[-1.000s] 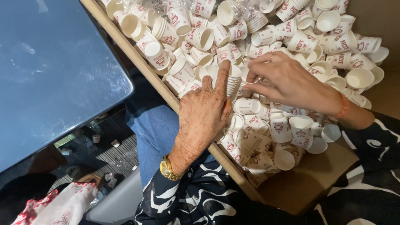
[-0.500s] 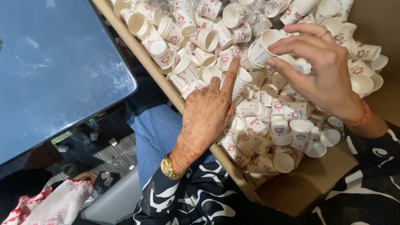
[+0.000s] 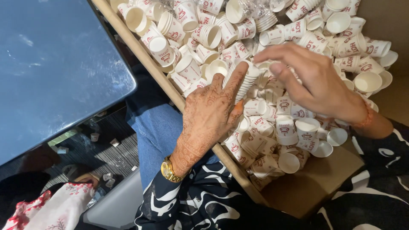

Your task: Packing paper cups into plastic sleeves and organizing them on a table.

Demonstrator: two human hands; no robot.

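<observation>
Left hand (image 3: pixel 211 117) grips a stack of cups (image 3: pixel 243 83) above the box (image 3: pixel 306 191) — stacking underway; right hand (image 3: pixel 317 83), fingers spread, hovers beside it.

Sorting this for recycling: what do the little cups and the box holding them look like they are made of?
The cups look like thin paper, white and matte with red print, and have rolled rims; the nested stack in the left hand shows thin walls. The box looks like plain brown cardboard, dull and uncoated.
</observation>
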